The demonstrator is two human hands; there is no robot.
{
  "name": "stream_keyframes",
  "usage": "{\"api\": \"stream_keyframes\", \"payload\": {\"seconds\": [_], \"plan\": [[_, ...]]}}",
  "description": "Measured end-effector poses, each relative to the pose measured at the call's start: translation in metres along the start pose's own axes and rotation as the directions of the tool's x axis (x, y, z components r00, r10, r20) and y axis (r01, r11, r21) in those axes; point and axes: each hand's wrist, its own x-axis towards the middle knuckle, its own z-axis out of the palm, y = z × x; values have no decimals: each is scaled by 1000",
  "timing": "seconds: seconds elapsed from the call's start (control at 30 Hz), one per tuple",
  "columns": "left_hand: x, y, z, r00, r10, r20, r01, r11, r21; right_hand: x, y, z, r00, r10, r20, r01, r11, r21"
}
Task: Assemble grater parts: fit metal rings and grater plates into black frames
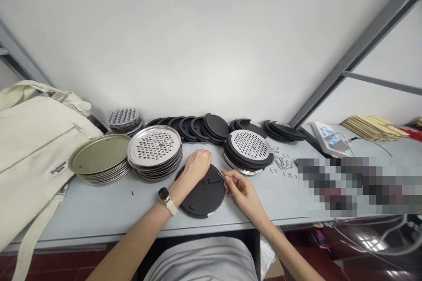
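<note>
The left hand (198, 166) lies flat on top of a round black disc (202, 194), with its fingers close together, pressing down but not clamping anything. The disc lies flat on a pale grey table (82, 213), near the front edge, and a short black strap (211, 180) sits on its top side. The right hand (240, 191) is just beside the disc, with its thumb and first finger pinched together on a small wire clip (221, 175). The clip seems to be a bent metal loop, but it is small and hard to see well. A watch with a pale band (164, 195) is on the left wrist. Behind the hands is a stack of steel grater plates (154, 145), and to its left is a stack of gold-colored round tin lids (99, 154). Black rings and lids (187, 128) stand in a row along the wall. A steel grater plate in a black ring (249, 145) sits near the right hand, beside a small heap of wire loops (281, 163). A cream cloth bag (33, 149) lies at the left end of the table.
</note>
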Motion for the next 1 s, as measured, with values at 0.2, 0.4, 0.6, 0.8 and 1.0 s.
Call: {"api": "stream_keyframes", "payload": {"seconds": [0.2,0.4,0.6,0.8,1.0], "plan": [[1,1,0,1000,-18,14,18,1000,25,0,0,2,999,10,-36,-9,1000,13],[2,1,0,999,-32,34,31,999,43,-2,0,2,999,31,-32,-31,999,13],[0,2,-3,998,-25,57,21,997,71,-3,-1,1,1000,29,-12,-28,999,28],[0,3,-5,997,-27,74,20,995,95,-3,5,1,999,34,9,-34,998,48],[0,3,-4,995,-38,94,27,993,118,-4,6,1,998,47,28,-49,997,64]]}}
